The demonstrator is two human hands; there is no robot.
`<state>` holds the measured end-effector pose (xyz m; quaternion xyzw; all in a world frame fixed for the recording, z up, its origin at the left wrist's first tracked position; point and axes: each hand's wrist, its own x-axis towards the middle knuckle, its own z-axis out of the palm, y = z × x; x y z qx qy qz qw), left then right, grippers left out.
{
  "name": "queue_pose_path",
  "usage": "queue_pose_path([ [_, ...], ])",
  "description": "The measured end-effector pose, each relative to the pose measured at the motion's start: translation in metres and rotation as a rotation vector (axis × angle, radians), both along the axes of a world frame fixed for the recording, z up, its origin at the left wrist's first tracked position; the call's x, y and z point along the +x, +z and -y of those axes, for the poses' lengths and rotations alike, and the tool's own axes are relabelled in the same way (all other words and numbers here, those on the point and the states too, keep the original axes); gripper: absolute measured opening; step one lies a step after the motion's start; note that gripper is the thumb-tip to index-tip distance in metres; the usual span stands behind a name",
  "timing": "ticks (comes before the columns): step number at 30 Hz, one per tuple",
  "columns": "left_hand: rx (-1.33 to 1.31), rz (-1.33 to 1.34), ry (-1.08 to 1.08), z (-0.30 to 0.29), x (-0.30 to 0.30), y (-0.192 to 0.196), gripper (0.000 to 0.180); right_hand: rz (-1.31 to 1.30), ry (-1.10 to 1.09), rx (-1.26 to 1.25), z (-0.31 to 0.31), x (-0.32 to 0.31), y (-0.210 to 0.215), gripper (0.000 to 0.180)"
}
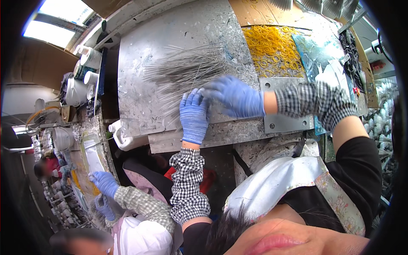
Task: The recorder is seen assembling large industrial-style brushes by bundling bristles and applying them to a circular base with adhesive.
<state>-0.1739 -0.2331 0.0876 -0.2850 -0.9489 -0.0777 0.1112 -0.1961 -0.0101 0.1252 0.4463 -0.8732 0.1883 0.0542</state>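
Note:
A loose pile of thin grey metal wires (187, 70) lies fanned out on the grey work board. My left hand (194, 119), in a blue knit glove, is at the pile's near edge with its fingers bent together over thin wires. One wire seems to rise from its fingertips, though the grip is partly hidden. Close beside it on the right is my right hand (236, 97), gloved alike, reaching in from the right over the board. Motion smears its fingers, so what they hold, if anything, does not show. Checked sleeves cover both my forearms.
Yellow rings (276, 49) lie spread beyond my right forearm. Beneath that arm is a metal plate (287, 121) with holes. A white jug (125, 136) hangs by the board's left edge. At lower left, a co-worker's gloved hands (104, 185) work at another bench.

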Motion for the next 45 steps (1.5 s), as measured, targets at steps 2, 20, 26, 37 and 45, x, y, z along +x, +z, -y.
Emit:
queue_pose_path([
  [2,-0.018,-0.086,0.019,-0.002,0.006,-0.013,0.047,0.006,-0.149,0.046,0.002,0.038,-0.016,0.076],
  [20,0.161,-0.120,0.080,-0.040,0.021,-0.014,0.049,-0.056,-0.239,0.047,-0.002,0.068,-0.056,0.076],
  [26,0.179,-0.188,0.067,-0.036,0.021,-0.021,0.046,-0.025,-0.226,0.017,-0.001,0.069,-0.065,0.076],
  [37,0.096,-0.044,0.048,-0.018,-0.004,-0.015,0.029,0.049,-0.158,0.067,-0.009,0.057,-0.060,0.068],
  [45,-0.169,0.008,0.161,-0.033,0.010,0.041,0.051,0.105,-0.213,0.054,-0.035,0.026,-0.024,0.038],
])
